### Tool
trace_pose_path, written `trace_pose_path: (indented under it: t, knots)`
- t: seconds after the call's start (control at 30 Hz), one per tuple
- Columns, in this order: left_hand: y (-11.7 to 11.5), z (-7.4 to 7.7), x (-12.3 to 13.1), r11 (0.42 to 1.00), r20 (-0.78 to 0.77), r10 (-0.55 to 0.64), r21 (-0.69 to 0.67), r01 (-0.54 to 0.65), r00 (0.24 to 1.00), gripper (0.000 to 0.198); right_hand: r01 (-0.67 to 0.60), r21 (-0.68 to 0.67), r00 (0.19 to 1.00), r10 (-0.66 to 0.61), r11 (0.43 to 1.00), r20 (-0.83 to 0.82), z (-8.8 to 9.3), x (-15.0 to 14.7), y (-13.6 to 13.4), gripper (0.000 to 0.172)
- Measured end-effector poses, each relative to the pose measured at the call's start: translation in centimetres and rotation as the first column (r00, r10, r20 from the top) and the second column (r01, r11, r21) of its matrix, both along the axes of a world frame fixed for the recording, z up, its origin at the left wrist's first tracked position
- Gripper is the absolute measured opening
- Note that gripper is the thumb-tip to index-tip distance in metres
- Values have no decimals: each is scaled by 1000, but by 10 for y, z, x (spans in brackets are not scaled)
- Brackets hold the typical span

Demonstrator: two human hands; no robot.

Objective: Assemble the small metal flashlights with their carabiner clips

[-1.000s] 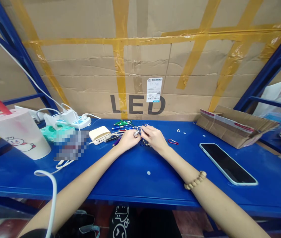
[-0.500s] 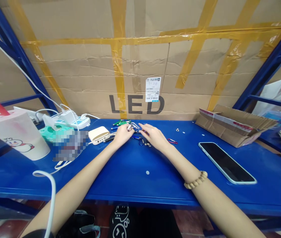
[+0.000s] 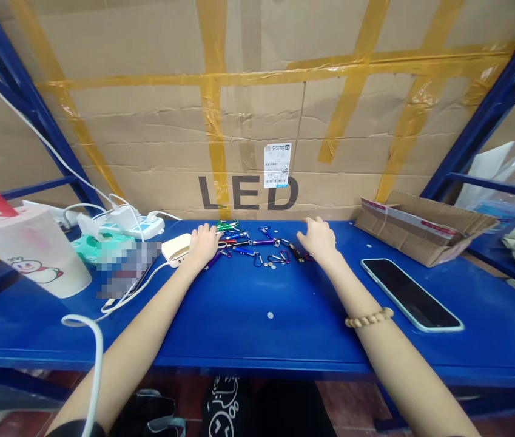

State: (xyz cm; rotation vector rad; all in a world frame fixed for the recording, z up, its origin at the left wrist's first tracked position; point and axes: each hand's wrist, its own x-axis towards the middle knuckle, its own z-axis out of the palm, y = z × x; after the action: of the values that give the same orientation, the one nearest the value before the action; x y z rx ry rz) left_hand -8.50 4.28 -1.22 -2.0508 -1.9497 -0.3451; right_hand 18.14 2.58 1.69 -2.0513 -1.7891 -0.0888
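Small coloured metal tubes with carabiner clips lie scattered across the blue shelf between my hands. Among them are a green tube (image 3: 227, 225), a blue tube (image 3: 243, 250), a purple tube (image 3: 264, 242) and a black one (image 3: 296, 250). My left hand (image 3: 204, 243) rests palm down at the pile's left side, fingers stretched out, beside a cream box with ports (image 3: 175, 250). At the right side, my right hand (image 3: 318, 238) hovers or rests with thumb and fingers apart; a red piece shows partly beneath it. Small round silver discs (image 3: 270, 265) lie in front of the pile.
A phone (image 3: 412, 294) and an open cardboard box (image 3: 425, 227) are on the right. On the left stand a paper cup (image 3: 34, 261), a power strip (image 3: 148, 227), a teal packet (image 3: 102, 247) and a white cable (image 3: 96, 340). Behind rises a large taped carton (image 3: 157, 133).
My hands were together over the pile, with silvery metal pieces at the left hand. They have moved apart, left and right, and the tubes between them now lie uncovered and spread out.
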Motion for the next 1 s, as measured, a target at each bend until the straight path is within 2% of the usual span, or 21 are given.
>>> trace_pose_path:
  t: [0.13,0.17,0.23,0.27,0.33,0.37,0.4,0.5,0.57,0.67,0.73,0.87,1.0]
  knots:
    - [-2,3,2,999,-17,-4,44,5,1000,37,223,-181,973,-229,958,-12,-11,15,11,50]
    - [-4,5,5,997,2,-44,63,44,999,38,257,-217,964,-266,942,-17,-13,18,13,52]
    - [-10,7,14,974,50,-219,77,215,974,39,284,-270,954,-300,920,-22,-19,24,17,54]
    - [-13,6,21,935,74,-354,60,350,932,40,273,-283,957,-291,920,-21,-22,27,19,53]
    - [-20,2,34,814,106,-576,-15,580,811,43,209,-267,976,-218,941,-5,-26,31,21,46]
    - [-22,-1,40,770,119,-627,-55,636,770,45,163,-246,986,-166,956,7,-27,32,22,42]
    - [-24,-4,45,751,131,-644,-76,656,753,45,118,-223,993,-117,968,20,-28,33,23,37]
    - [-22,-11,50,738,114,-659,-96,668,743,40,39,-168,999,-34,985,30,-29,36,26,29]
    - [-17,-12,45,781,69,-616,-79,620,785,37,40,-130,999,-40,991,2,-29,38,27,28]
    - [-10,-11,35,874,-1,-485,-27,485,874,32,80,-84,995,-84,993,-45,-31,39,28,28]
    - [-9,-10,32,907,-28,-420,-4,420,907,30,120,-95,991,-125,988,-55,-31,38,27,29]
    - [-10,-11,33,915,-7,-403,15,403,915,27,156,-125,984,-165,980,-71,-31,32,22,32]
    - [-12,-10,37,898,3,-440,26,440,898,27,126,-122,969,-148,984,-199,-28,28,20,28]
